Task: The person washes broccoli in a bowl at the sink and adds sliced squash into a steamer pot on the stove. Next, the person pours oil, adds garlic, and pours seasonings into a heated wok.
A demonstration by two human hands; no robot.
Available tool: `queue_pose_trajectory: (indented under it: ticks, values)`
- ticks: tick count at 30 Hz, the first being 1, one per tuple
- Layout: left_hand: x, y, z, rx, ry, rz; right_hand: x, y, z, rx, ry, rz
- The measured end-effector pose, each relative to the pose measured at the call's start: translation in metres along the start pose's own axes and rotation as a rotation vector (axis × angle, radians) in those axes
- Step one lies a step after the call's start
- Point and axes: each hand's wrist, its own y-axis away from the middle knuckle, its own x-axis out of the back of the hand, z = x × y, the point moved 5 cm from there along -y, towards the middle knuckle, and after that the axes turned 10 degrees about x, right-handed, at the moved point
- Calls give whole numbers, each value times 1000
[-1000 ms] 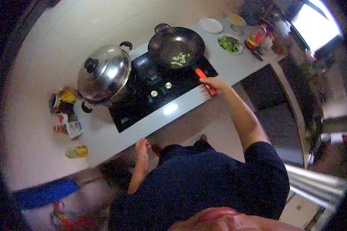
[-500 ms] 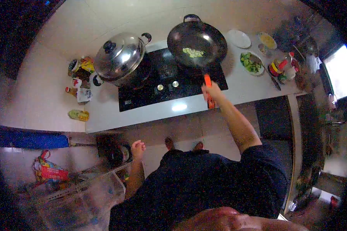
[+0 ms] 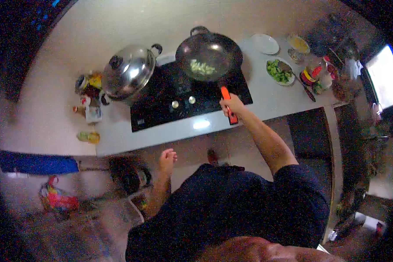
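My right hand is wrapped round the orange handle of a dark wok. Pale green-white chopped pieces lie in the wok's lower left part. The wok is over the right side of a black glass cooktop; whether it touches the surface I cannot tell. My left hand hangs in front of the counter edge, fingers curled in and nothing seen in them. Left of the wok stands a large steel pot with a domed lid.
At right are a white plate, a plate of chopped green vegetables, a bowl with yellow contents and a knife. Bottles and packets line the left wall, with an oil bottle near the counter's front corner.
The wok has shifted left and toward me in view, and the pieces inside it have moved and spread. My left hand has risen and gone right. The whole view has shifted slightly.
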Motion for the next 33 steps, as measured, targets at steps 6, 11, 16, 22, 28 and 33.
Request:
queue_pose_trajectory:
  ticks: [6,11,16,22,28,33]
  values:
    - [-82,-61,50,26,-66,-191,13,-9,-2,-71,1,48]
    - [-144,-62,45,-16,-213,-375,20,10,2,-146,-41,76]
    - [-192,-81,15,301,-551,-630,73,-2,34,-117,190,17]
    - [-301,-77,-15,28,-933,-621,387,51,66,118,705,832]
    - [-482,-24,39,105,-738,-473,535,32,-30,194,1476,811]
    - [-576,-31,91,190,-399,-491,584,6,-2,-136,1601,377]
